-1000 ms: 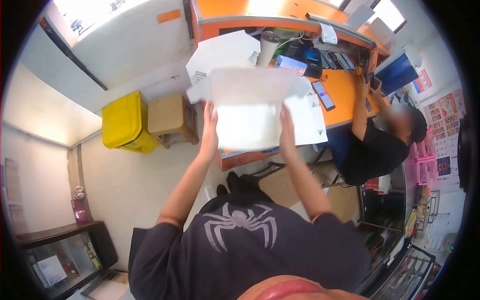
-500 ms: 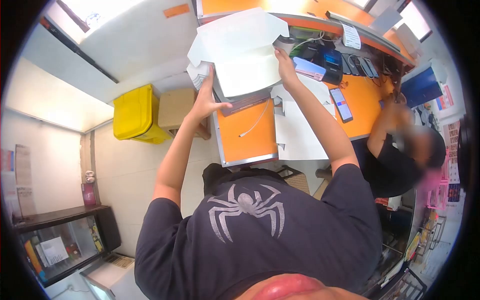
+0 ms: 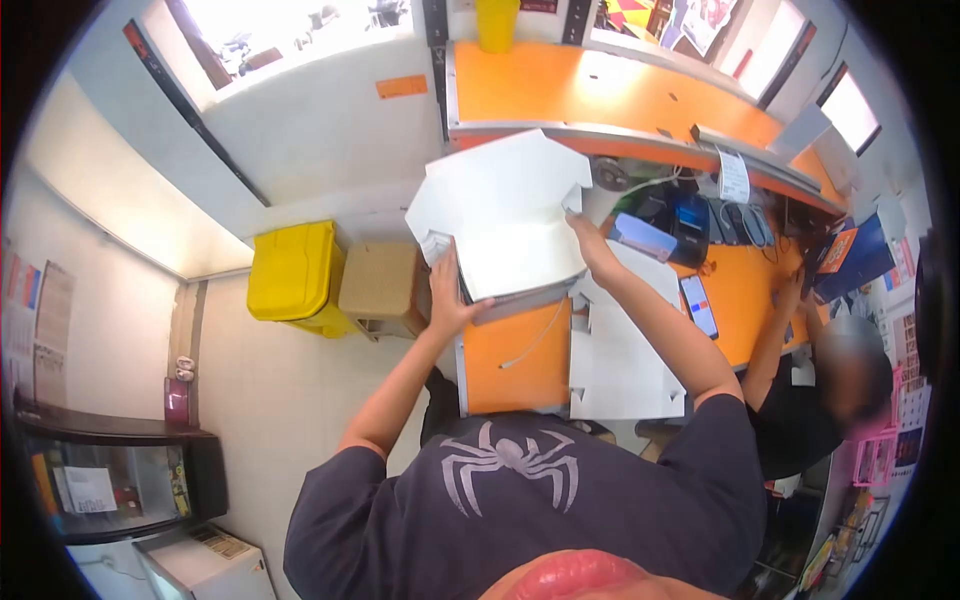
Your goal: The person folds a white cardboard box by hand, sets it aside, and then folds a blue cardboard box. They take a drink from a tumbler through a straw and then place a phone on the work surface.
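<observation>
A white cardboard box (image 3: 520,250) with its lid raised and side flaps spread lies at the left end of the orange desk, on top of what looks like a stack of folded boxes (image 3: 530,300). My left hand (image 3: 450,298) grips its near left corner, thumb stretched along the front edge and fingers up the left side. On the opposite side my right hand (image 3: 592,250) has its fingers closed at the right wall, near the folded corner flap. To the right of the stack, flat white cardboard (image 3: 625,365) lies under my right forearm.
Along the orange desk (image 3: 515,365) are a white cable (image 3: 530,340), a phone (image 3: 698,306) and a black card machine (image 3: 690,225). A raised orange shelf (image 3: 560,90) runs behind. At right, another person (image 3: 800,400) holds a blue folder-like item (image 3: 850,252). A yellow bin (image 3: 292,272) and brown stool (image 3: 382,288) stand left.
My view has tilted upward, so the desk, box and hands sit lower in it and more shelf shows. Both hands keep their hold on the box. The other person's blue item has turned, showing orange.
</observation>
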Action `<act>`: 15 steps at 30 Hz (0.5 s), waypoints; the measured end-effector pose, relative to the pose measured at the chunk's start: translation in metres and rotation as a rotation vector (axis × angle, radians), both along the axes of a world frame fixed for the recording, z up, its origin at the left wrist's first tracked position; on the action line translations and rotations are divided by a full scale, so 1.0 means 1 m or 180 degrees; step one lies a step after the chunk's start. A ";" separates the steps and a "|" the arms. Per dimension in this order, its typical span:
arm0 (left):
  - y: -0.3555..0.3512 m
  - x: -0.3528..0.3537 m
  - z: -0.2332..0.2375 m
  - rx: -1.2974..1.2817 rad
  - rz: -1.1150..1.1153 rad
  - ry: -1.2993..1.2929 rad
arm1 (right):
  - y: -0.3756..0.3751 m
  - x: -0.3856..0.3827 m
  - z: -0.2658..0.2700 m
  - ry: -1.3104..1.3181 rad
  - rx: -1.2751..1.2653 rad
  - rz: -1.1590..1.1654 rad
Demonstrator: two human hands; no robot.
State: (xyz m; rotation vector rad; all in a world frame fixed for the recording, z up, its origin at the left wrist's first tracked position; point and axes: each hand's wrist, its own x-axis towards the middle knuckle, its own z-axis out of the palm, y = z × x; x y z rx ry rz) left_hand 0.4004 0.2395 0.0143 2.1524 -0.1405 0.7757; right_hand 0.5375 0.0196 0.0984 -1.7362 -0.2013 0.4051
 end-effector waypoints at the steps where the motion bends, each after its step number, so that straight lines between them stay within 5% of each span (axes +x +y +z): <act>1: -0.003 0.000 -0.003 -0.0211 -0.0009 -0.0015 | 0.000 0.001 -0.001 0.0003 0.0014 0.0074; 5: -0.012 -0.004 -0.018 -0.0714 0.0005 -0.0145 | -0.010 0.029 -0.028 0.0211 -0.0315 0.0566; 15: -0.004 0.001 -0.014 -0.0931 0.0090 -0.0033 | 0.006 0.022 0.022 0.0910 -0.0786 0.0255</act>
